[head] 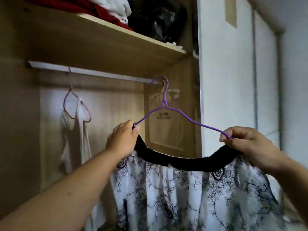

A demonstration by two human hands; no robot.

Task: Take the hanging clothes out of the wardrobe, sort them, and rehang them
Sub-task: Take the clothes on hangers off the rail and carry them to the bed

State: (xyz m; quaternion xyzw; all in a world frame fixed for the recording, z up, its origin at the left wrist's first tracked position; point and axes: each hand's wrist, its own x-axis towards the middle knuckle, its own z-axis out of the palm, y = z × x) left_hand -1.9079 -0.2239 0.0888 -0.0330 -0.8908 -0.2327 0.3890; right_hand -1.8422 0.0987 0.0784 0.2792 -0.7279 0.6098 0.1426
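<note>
Skirt (183, 197) on purple hanger (164, 100) at wardrobe rail (100, 74)

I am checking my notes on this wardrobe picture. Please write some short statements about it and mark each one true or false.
1. The left hand and the right hand each hold an end of the purple hanger. True.
2. The patterned garment has a top band that is red. False: it is black.
3. A white garment hangs on a pink hanger further left. True.
4. The shelf is bare. False: it holds folded clothes and a dark bag.
</note>
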